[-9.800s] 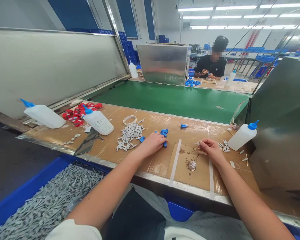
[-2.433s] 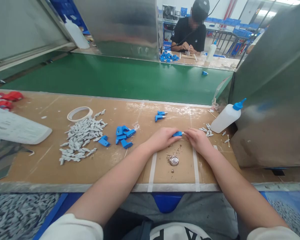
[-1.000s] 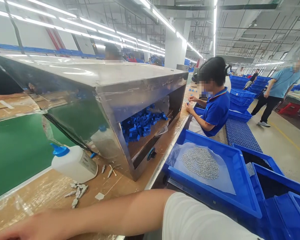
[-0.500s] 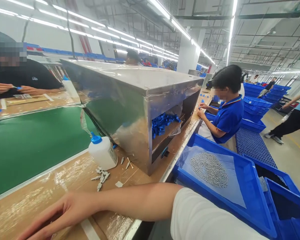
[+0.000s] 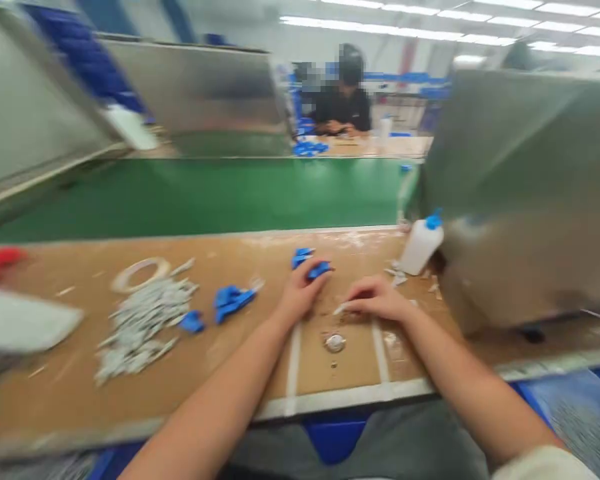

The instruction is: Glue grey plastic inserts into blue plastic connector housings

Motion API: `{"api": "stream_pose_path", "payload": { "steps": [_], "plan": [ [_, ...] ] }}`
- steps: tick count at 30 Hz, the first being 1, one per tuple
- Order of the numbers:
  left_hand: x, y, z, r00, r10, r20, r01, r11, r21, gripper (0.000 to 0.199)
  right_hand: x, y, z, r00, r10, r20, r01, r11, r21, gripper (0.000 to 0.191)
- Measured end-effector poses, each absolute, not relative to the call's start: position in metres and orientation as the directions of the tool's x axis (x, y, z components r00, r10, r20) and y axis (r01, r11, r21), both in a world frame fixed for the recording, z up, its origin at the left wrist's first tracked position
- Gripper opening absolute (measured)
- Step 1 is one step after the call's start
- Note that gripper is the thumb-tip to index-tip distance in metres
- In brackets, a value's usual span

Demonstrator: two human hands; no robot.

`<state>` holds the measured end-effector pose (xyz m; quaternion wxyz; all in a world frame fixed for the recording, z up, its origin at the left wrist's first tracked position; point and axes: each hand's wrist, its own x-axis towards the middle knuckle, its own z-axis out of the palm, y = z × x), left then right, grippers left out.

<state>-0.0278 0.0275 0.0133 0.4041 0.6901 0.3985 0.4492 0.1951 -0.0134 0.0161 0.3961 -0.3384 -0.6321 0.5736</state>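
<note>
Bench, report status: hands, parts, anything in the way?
Left hand gripping blue part. Right hand pinching pale piece. Round metal dish close by, between tape strips.

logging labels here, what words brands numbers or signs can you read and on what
No text can be read.
Left bottle: too blurred to read.
Right bottle: no lettering can be made out.
Dark shirt across the green surface: any mark too small and blurred.

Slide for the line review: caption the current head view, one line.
Left hand on a blue part, right hand holding a small pale piece above the taped bench, grey parts heaped at left.
</note>
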Motion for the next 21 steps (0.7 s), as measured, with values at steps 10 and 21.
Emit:
{"api": "stream_pose_path", "payload": {
  "steps": [10,21],
  "plan": [
    [-0.018,0.036,-0.002,0.343,0.912,0.224,-0.083,-0.208,0.975,0.042,0.202,-0.018,0.013,-0.685,0.699,0.206,0.033,0.313,-0.949,0.007],
    [-0.023,0.034,0.001,0.397,0.906,0.144,0.097,-0.198,0.975,0.035,0.203,-0.018,0.021,-0.656,0.747,0.111,0.127,0.254,-0.959,0.016]
  ]
}}
